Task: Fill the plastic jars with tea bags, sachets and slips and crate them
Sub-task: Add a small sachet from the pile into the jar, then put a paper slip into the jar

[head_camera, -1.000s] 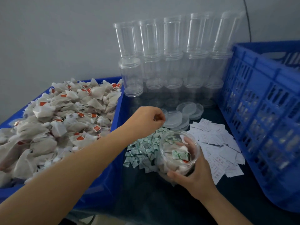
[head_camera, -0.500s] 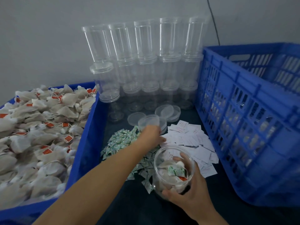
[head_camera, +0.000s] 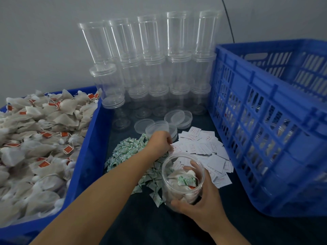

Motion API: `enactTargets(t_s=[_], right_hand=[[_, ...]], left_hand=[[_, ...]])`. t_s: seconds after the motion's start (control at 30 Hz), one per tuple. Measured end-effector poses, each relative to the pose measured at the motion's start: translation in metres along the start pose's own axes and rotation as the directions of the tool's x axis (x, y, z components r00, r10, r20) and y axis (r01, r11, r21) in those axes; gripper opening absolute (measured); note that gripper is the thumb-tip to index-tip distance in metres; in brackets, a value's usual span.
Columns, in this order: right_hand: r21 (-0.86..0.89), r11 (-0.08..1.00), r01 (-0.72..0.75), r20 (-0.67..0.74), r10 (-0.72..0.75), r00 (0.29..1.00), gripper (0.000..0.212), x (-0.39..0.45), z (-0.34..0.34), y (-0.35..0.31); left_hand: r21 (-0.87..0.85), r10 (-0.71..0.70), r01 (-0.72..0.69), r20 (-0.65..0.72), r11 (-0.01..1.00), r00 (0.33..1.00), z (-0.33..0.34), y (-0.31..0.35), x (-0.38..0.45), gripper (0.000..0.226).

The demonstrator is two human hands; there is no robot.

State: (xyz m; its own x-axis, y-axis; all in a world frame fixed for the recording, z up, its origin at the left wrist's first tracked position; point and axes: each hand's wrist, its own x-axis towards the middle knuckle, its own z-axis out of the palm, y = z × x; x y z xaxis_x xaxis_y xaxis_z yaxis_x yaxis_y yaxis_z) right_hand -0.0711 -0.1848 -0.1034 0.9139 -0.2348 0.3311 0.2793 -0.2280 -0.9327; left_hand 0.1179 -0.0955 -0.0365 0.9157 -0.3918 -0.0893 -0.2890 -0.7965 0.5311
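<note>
Dark surface (head_camera: 177, 227): my right hand (head_camera: 201, 207) grips the jar (head_camera: 182, 181) already holding tea bags and a sachet, my left hand (head_camera: 160, 143) pinches at the slips (head_camera: 203, 149), capping and crating remain.

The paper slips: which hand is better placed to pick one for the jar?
Left. The left hand already reaches the paper slips, fingers at their edge, while the right hand grips the open jar.

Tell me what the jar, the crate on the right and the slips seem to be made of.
Jar: clear, glossy plastic, it seems; the tea bags and a sachet show through its wall. Crate: blue moulded plastic, matte, with slotted lattice walls. Slips: thin white paper, apparently, lying flat and overlapped, with small print too small to read.
</note>
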Motion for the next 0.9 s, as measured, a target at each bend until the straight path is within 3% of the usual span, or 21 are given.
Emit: enactTargets(t_s=[0.37, 0.9], right_hand=[[0.042, 0.996, -0.074, 0.012, 0.073, 0.997, 0.098, -0.002, 0.000, -0.001], [0.025, 1.000, 0.004, 0.007, -0.004, 1.000, 0.091, -0.001, 0.000, -0.001]], left_hand=[[0.111, 0.094, -0.091, -0.016, 0.990, 0.995, 0.002, 0.001, 0.002, 0.020], [0.201, 0.204, -0.196, -0.021, 0.960, 0.979, -0.007, 0.013, -0.002, 0.016]])
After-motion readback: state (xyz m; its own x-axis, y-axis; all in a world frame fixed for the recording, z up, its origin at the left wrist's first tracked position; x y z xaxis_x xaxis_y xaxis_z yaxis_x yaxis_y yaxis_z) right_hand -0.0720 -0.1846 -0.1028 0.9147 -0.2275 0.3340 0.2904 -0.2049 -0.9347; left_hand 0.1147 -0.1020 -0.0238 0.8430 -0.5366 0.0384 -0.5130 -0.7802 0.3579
